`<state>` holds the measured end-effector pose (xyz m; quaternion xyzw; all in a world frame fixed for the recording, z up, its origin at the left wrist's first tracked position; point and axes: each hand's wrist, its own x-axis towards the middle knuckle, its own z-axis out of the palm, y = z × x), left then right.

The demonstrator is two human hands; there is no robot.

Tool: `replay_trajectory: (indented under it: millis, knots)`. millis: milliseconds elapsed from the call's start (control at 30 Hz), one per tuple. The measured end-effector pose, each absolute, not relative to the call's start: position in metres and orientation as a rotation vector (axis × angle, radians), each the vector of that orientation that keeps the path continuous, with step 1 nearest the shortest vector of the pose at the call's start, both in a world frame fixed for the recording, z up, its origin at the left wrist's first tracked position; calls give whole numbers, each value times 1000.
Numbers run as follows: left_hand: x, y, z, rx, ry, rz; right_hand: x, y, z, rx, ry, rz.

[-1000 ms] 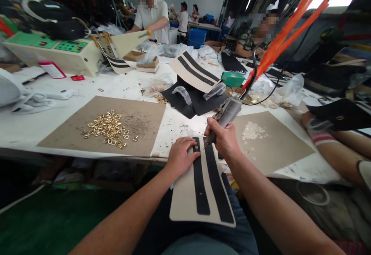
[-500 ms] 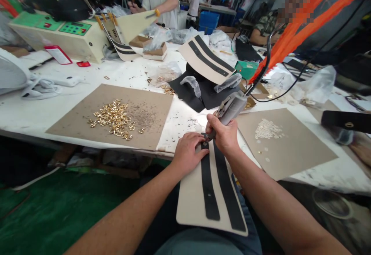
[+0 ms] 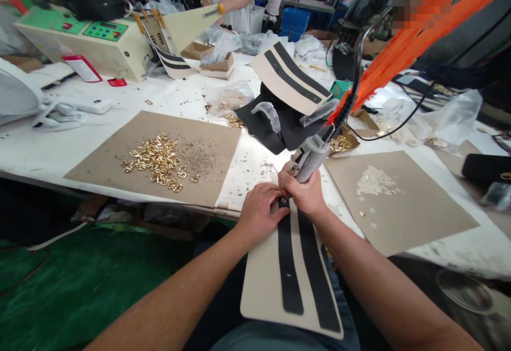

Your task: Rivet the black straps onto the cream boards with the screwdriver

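My right hand is wrapped round a grey power screwdriver, its tip pointing down at the far end of a beige panel. Hose and cord run up from the tool's top. My left hand grips the panel's far end, thumb and fingers close around a small metal fitting on the left black strap. The tool's tip is mostly hidden by my fingers. A second black strap runs beside the first. The panel rests on my lap against the table edge.
Gold metal fittings lie on a brown board at left. Small whitish pieces lie on another board at right. A similar panel sits behind on black material. Orange cords hang at right; a person stands opposite.
The screwdriver and my right hand have moved slightly down and closer to my left hand, covering more of the fitting. The whole view has shifted a little.
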<state>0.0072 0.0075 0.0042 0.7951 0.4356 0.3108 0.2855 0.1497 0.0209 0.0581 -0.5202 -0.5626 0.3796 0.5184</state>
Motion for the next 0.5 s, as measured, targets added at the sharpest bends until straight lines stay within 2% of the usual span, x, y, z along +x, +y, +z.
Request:
replay_trajectory:
  millis: [233,500]
  knots:
    - [8,9,-1,2135,1207,812,145,22,61,-1230,-1498,923]
    - [6,6,4,2113,1185,848,151,22,51,-1248,-1262,908]
